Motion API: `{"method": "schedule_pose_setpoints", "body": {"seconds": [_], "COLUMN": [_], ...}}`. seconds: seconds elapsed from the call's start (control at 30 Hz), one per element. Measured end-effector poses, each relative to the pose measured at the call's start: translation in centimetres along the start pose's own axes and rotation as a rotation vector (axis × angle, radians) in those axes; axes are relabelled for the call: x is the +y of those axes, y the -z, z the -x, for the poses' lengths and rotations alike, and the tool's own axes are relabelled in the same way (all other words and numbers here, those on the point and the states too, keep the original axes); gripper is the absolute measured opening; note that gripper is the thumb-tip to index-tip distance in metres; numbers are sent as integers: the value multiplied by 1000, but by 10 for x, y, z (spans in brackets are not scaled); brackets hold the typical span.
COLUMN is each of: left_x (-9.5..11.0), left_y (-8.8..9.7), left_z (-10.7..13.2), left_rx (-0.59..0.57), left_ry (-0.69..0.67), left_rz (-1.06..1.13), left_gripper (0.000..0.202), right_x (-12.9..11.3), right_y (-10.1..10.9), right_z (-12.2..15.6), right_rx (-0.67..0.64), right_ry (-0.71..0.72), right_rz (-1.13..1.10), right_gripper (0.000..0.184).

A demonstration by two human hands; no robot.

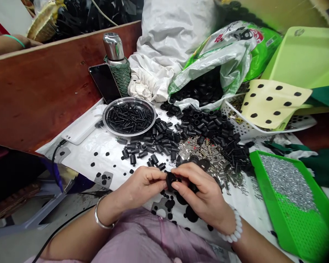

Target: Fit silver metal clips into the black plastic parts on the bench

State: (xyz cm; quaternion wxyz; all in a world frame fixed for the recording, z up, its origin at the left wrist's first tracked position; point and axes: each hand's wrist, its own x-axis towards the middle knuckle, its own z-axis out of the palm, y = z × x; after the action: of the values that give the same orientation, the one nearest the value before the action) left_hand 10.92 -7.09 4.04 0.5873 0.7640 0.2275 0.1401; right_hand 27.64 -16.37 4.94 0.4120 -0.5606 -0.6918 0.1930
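Black plastic part [172,181] sits pinched between both hands: left hand [144,184] and right hand [199,190] are nearly closed on it, fingertips meeting around it — neither lets go. Just above the grip lie short black sleeves [159,137], with silver metal blanks [200,153] up and to the right, touching the heap. Further up and left of the hands, a steel plate [129,100] holds ribbed black pieces [128,117]. Right of the grip — a green tray [263,197] of silver bits [287,179]. Higher, beyond the sleeves, a plastic bag [230,62] spills more black parts
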Motion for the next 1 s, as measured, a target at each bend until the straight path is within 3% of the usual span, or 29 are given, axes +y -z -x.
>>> {"method": "schedule_pose_setpoints", "body": {"seconds": [0.27,0.5,0.73,1.0], "left_x": [-1,2,-2,-3], "left_y": [-1,-2,-4,-11], "left_z": [3,8,8,6], "left_rx": [-60,-133,25,87], "left_ry": [66,57,-5,-149], "left_rz": [168,227,61,-64], "left_gripper": [20,21,23,21], "right_x": [-2,-2,-5,-12], "right_y": [20,28,20,16], "right_z": [-7,-19,-10,-4], "right_rx": [-327,-503,-320,-194], "right_ry": [48,150,69,81], "right_rz": [-46,-35,43,175], "right_gripper": [42,51,43,41]}}
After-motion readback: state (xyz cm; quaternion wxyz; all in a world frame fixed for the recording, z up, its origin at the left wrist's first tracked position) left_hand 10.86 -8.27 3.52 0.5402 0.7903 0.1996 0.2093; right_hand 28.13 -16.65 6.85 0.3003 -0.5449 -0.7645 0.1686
